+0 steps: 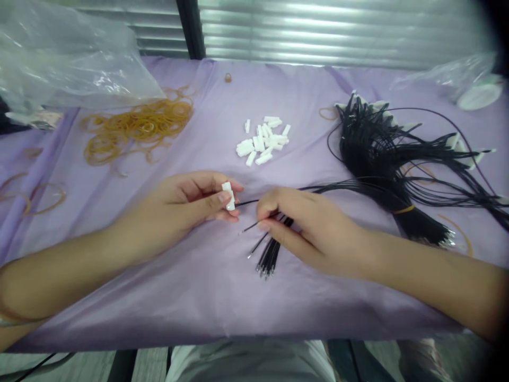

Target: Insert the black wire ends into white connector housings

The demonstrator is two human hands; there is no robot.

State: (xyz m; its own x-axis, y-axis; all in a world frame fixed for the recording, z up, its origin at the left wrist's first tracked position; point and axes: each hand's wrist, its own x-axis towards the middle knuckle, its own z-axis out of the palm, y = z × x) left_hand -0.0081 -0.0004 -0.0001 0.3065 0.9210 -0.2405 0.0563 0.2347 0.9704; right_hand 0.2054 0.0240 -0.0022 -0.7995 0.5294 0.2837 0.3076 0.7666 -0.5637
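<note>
My left hand pinches a small white plastic connector between thumb and fingers. A thin black wire runs from that connector to my right hand, which grips a bunch of black wires with bare metal tips lying on the purple cloth. One loose wire tip sticks out left of my right thumb. The wires trail right toward a large bundle of black wires, tied with a rubber band.
A pile of white connectors lies beyond my hands. A heap of tan rubber bands sits at the far left, under a clear plastic bag. Another plastic bag is at the far right. The purple cloth covers the table.
</note>
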